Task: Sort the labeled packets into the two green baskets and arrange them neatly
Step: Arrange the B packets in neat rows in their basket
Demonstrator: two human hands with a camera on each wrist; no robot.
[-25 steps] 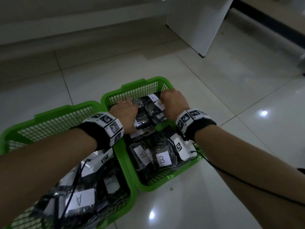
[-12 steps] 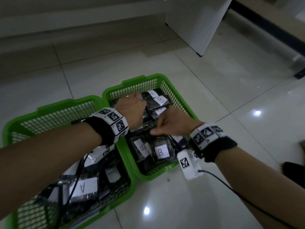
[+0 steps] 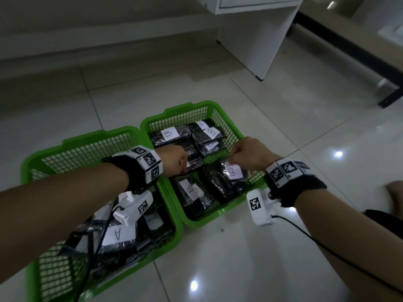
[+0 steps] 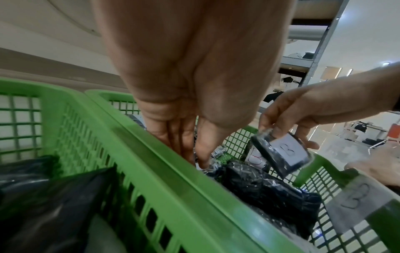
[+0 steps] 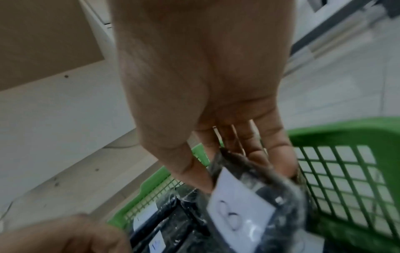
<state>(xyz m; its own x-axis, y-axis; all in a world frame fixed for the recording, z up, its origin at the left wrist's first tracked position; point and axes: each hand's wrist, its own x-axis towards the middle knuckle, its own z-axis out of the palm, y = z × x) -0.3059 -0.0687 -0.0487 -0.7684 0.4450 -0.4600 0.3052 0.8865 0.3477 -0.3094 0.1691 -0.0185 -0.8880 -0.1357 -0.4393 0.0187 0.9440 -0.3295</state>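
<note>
Packet (image 3: 232, 173) marked B now lifted clear of the right basket (image 3: 220, 211).
Right hand (image 3: 250, 154) has risen pinching it; left hand (image 3: 174, 159) pinches another packet (image 4: 259, 186), so tidying continues.

I see both forearms bare, no sleeves. Each wrist carries a black fabric band (image 3: 128, 168) wrapped with a ring of white square panels printed with black fiducial markers (image 3: 150, 159). The right wrist band (image 3: 303, 188) looks the same, with markers (image 3: 283, 171) across its top. Under each wrist hangs a small white camera box (image 3: 133, 207) bearing its own marker; the right box (image 3: 258, 208) trails a thin black cable (image 3: 327, 249) back along the arm.
</note>
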